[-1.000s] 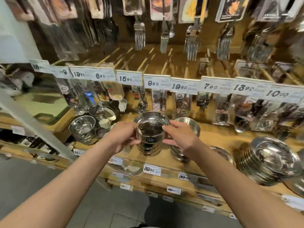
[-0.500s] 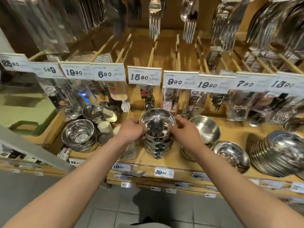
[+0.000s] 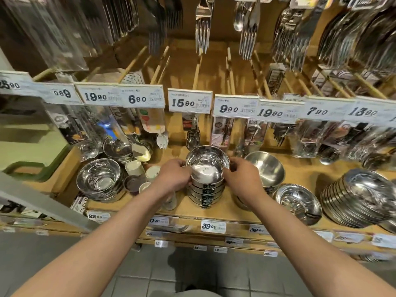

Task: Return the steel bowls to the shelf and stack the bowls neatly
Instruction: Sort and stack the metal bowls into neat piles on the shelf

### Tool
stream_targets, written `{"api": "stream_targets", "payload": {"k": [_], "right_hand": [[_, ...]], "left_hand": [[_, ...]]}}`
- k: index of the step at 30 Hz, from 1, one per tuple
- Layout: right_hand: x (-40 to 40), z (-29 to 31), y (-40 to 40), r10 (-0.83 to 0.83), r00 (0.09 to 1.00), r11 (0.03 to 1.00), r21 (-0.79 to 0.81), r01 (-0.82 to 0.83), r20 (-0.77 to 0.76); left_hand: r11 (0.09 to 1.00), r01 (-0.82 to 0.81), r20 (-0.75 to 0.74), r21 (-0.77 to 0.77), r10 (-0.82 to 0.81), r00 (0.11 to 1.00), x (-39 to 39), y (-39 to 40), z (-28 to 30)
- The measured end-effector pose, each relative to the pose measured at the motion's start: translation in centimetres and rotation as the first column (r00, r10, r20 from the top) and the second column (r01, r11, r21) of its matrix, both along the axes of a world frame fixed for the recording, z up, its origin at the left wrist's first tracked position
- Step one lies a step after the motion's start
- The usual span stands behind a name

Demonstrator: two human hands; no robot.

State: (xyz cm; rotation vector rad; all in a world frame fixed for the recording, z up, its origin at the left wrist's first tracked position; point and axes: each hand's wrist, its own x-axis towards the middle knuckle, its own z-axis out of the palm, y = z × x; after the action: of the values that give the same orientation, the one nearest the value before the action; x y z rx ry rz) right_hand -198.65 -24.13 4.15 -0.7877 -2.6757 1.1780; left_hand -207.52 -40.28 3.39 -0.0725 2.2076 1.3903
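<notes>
A stack of several small steel bowls (image 3: 206, 190) stands on the wooden shelf (image 3: 227, 211) in the middle of the view. Both hands hold the top bowl (image 3: 207, 163) by its rim. My left hand (image 3: 174, 176) grips its left side and my right hand (image 3: 241, 177) grips its right side. The top bowl sits slightly tilted on the stack. Its lower edge is hidden behind my fingers.
A wider steel bowl stack (image 3: 99, 181) stands at left, a deep bowl (image 3: 265, 168) and a shallow bowl (image 3: 297, 202) at right, then a leaning pile of steel plates (image 3: 355, 200). Small cups (image 3: 139, 174) sit beside my left hand. Price tags (image 3: 189, 100) and hanging cutlery (image 3: 202, 28) are above.
The view has moved closer and shifted left. The top bowl has come down onto the stack, with both hands still on its rim.
</notes>
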Motion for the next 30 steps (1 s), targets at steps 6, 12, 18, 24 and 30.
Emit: {"api": "stream_targets", "payload": {"k": [6,12,18,24,30], "right_hand": [[0.1,0.1,-0.3,-0.015,1.000,1.000,0.005,0.014,0.012],[1.9,1.3,0.0,-0.037,0.999,0.996,-0.081,0.035,-0.024],[9.4,0.8,3.5,-0.292,0.947,0.930,-0.272,0.248,-0.134],[16.5,-2.1,9.3,-0.499,0.863,0.788,-0.457,0.412,-0.082],[19.9,-5.5,15.9,-0.508,0.861,0.771,-0.428,0.471,0.034]], "left_hand": [[1.000,-0.019,0.033,0.006,0.019,0.999,-0.1,-0.1,0.0],[0.996,0.033,-0.106,-0.081,-0.041,0.994,1.7,-1.4,2.5],[0.994,0.075,-0.344,-0.074,-0.096,0.934,5.9,-2.0,5.3],[0.949,0.312,-0.243,-0.040,-0.312,0.918,10.6,4.7,4.2],[0.919,0.395,-0.003,-0.018,-0.395,0.919,14.6,12.4,-1.2]]}}
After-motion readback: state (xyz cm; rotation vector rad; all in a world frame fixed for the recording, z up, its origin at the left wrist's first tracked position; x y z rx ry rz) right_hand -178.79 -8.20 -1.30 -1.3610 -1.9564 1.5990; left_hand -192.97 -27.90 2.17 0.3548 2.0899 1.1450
